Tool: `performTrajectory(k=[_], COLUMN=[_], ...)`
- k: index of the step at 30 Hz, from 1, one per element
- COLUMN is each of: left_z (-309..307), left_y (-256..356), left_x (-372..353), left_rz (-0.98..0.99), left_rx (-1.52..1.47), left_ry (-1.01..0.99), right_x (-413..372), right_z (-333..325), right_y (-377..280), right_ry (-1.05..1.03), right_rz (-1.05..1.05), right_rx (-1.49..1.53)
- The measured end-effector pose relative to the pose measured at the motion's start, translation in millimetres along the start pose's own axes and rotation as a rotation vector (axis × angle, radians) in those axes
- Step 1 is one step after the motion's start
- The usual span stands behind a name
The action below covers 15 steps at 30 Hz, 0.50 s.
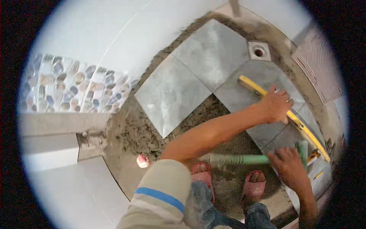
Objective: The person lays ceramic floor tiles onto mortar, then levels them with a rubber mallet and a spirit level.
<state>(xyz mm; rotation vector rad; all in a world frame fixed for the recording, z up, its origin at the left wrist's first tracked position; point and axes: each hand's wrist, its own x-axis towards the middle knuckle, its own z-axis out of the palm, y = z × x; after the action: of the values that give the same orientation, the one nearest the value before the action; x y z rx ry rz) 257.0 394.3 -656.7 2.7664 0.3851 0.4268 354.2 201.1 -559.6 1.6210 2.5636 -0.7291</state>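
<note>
My left hand [276, 106] reaches across the grey floor tiles [209, 49] and grips a long yellow spirit level [305, 131] near its middle. The level lies diagonally over the tiles on the right. Closer to my body, my right hand [286, 166] is closed on a green mallet [248, 159], near its head. The mallet's handle points left, over bare mortar and above my feet. Beside the mallet head, a small orange and black tool lies partly hidden.
A square drain [259, 52] sits at the far tile corner. Rough mortar [133, 129] borders the tiles on the left, with a pinkish lump [142, 160] on it. Pebble-patterned wall tiles [76, 84] stand left. My pink sandals [254, 187] are below. A ridged panel [318, 63] is at right.
</note>
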Motion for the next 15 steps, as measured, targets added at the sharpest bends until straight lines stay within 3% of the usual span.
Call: performTrajectory(k=[2, 4, 6, 8, 10, 12, 13, 15], left_z=[-38.1, -117.4, -125.2, -131.7, -139.5, -136.0, -125.3, -103.2], left_y=[11.4, 36.2, 53.4, 55.6, 74.6, 97.8, 107.3, 124.1], left_x=[-54.9, -117.7, -191.7, -263.1, -317.0, -361.2, -386.2, -426.3], left_rz=[-0.185, -0.350, -0.619, -0.758, -1.025, -1.458, -1.475, -1.609], left_rx=[-0.085, -0.284, -0.062, 0.187, 0.144, -0.062, -0.072, -0.056], left_ry=[-0.133, -0.523, -0.115, 0.116, 0.238, 0.145, 0.157, 0.324], right_x=[24.8, 61.2, 112.3, 173.5, 222.7, 271.6, 295.7, 340.9], right_z=[-19.7, -33.8, -43.1, -32.2, -25.2, -27.2, -27.8, -20.4], right_y=[2.5, 2.0, -20.7, -54.4, -108.2, -143.4, -147.1, -153.1], right_ry=[-0.042, -0.014, 0.087, 0.166, 0.283, 0.492, 0.473, 0.472], right_rz=[0.030, -0.035, -0.195, -0.460, -0.644, -0.852, -0.867, -0.639], right_rx=[-0.052, -0.104, -0.018, -0.004, 0.104, 0.217, 0.216, 0.296])
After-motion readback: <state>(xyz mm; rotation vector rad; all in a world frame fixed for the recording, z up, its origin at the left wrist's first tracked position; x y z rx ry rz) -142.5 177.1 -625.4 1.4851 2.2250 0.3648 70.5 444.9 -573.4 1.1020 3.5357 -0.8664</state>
